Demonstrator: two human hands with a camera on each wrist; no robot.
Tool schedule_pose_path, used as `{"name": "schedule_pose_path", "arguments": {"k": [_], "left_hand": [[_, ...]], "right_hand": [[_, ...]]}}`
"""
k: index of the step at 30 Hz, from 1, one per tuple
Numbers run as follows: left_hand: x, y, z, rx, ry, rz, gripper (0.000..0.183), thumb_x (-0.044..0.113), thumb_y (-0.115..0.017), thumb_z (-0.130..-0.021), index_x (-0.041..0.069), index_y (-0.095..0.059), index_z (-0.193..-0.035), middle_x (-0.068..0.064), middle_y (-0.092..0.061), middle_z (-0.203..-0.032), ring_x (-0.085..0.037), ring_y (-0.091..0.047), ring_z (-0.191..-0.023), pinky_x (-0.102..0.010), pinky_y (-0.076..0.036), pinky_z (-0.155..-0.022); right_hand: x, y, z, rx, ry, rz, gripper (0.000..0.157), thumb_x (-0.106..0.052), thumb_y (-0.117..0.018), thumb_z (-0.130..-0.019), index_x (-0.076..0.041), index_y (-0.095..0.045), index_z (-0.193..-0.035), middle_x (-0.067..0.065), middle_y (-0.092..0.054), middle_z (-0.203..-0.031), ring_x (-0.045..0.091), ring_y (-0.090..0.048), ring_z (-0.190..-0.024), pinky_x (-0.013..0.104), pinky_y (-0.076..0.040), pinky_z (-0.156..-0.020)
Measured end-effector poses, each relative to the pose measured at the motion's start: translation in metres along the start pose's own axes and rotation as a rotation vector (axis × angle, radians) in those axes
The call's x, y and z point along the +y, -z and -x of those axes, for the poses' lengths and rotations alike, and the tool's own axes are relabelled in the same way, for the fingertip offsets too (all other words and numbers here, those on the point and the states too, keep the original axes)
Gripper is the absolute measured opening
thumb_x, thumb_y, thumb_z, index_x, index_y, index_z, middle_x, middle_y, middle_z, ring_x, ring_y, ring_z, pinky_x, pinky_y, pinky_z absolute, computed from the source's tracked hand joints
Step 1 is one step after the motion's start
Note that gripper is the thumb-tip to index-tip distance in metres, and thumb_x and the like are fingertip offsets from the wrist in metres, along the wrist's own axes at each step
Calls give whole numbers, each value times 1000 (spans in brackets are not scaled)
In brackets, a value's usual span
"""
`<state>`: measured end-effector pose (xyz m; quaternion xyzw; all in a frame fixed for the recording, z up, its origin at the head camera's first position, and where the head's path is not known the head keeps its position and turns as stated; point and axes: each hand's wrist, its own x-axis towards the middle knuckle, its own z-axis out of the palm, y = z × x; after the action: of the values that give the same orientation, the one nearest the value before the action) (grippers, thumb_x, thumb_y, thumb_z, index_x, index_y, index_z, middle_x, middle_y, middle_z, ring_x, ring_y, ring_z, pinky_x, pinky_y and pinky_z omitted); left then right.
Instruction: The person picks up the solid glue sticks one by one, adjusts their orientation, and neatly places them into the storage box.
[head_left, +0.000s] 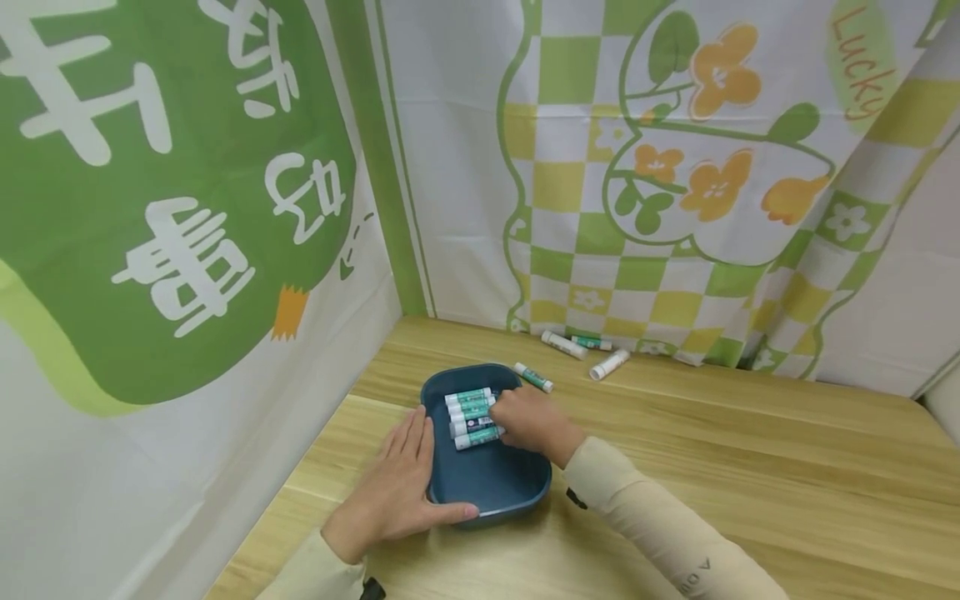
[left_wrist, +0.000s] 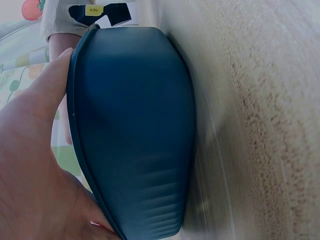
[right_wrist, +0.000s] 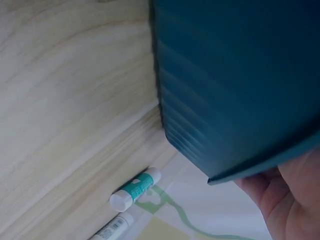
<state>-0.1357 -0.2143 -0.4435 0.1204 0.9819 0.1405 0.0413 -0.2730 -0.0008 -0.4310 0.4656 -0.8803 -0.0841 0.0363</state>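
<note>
A dark blue tray (head_left: pixel 487 487) stands on the wooden table. Inside it, several white glue sticks (head_left: pixel 471 408) with green or dark labels lie side by side in a row. My left hand (head_left: pixel 397 483) rests against the tray's left side, its fingers straight along the rim and its thumb stretched along the near edge. Over the right wall reaches my right hand (head_left: pixel 531 421), fingers curled down at the right ends of the glue sticks; its fingertips are hidden in the head view. The right wrist view shows those bent fingers (right_wrist: pixel 257 190) behind the tray's rim.
Beyond the tray's far right corner lies a loose glue stick (head_left: pixel 534 377). More glue sticks (head_left: pixel 564 344) lie further back by the patterned curtain (head_left: pixel 622 283). A white and green cloth wall (head_left: pixel 315 367) borders the table on the left.
</note>
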Motion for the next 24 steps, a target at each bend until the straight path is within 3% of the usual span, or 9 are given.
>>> {"name": "schedule_pose_path", "arguments": {"k": [6,14,24], "left_hand": [[0,-1,-1,1,-1,-5,137,91,-57,-81,-10,-15,-165,-29,-7,-175,-44,-10,-165,-58,-19,-133],[0,0,-1,3,-3,-6,137,90,-57,-82,-11,-16,-164,-31,-7,-175,-44,-10,-165,-58,-18,-134],[0,-1,-2,0,1,4,139,92,-56,-80,-10,-16,-164,-30,-7,-175,-44,-9,-165,-59,-18,-133]], "right_hand": [[-2,-5,-1,-23,-25,21,8,-21,-84,-91,-17,-78,-95,-2,-76,-90,14,-70,-78,32,-59,-69],[-1,-6,-3,28,-7,28,11,-22,-86,-89,-17,-77,-94,-2,-76,-88,13,-70,-77,30,-59,-67],[18,19,5,149,12,-180,19,-15,-83,-92,-5,-78,-108,8,-79,-101,21,-75,-91,35,-64,-78]]}}
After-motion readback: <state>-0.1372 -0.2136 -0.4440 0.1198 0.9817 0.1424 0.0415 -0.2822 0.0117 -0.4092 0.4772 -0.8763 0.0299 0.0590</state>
